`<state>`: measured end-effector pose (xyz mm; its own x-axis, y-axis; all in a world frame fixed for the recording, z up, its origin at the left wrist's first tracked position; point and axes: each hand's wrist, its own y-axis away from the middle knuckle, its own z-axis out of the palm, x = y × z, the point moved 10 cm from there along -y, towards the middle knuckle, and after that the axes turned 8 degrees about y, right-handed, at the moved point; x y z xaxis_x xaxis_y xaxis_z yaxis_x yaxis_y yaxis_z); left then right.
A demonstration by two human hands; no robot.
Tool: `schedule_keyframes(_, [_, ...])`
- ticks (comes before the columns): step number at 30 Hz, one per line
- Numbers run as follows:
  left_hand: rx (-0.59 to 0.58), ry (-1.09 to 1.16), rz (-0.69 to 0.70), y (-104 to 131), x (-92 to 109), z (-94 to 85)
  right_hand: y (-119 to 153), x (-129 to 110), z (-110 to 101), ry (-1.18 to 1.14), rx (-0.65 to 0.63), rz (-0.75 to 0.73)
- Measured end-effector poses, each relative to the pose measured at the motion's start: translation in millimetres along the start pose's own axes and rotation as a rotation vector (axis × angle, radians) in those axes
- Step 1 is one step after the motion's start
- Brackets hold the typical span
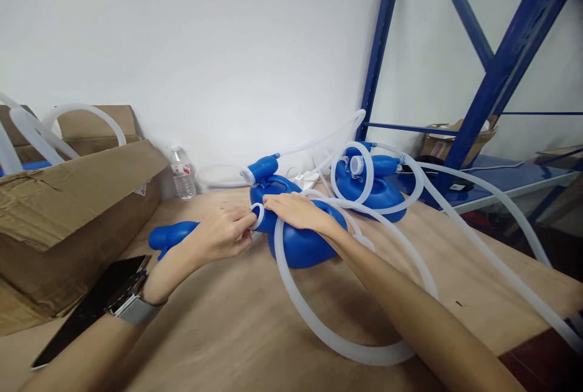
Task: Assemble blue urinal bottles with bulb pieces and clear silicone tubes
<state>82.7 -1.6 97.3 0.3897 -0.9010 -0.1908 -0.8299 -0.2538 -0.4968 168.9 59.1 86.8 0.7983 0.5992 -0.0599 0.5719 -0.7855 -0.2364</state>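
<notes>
A blue plastic jug [303, 247] with a wide neck lies on the table in front of me. At its mouth sits a white ring [259, 216], which the fingers of my left hand [229, 231] pinch at the near left side. My right hand [295, 210] is laid over the neck from above, fingers curled round it. A long translucent corrugated hose [314, 326] loops in front of the jug and passes under my right forearm. To the left, partly behind my left wrist, rests a loose blue neck piece [172, 235].
Behind are more blue jugs with funnel-like necks [264, 168] and hoses [492, 192]. An open cardboard box [82, 216] with hoses stands left, near a water bottle [182, 175] and a dark flat tablet [91, 307]. A blue metal shelf [496, 179] stands at right.
</notes>
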Motion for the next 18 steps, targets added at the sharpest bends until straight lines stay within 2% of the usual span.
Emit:
schedule_keyframes(4, [-0.011,-0.103,0.101,1,8,0.2,1,10,-1,-0.096,-0.007,0.115])
schedule_keyframes(8, [-0.034,-0.172,0.159,0,13,-0.7,1,16,1,-0.126,-0.001,0.166])
schedule_keyframes(14, [-0.049,-0.053,0.064,-6,11,-7.4,2,16,0,-0.109,-0.009,0.205])
schedule_keyframes(18, [0.005,0.042,0.02,-8,8,-10.9,3,14,-1,-0.071,0.0,0.184])
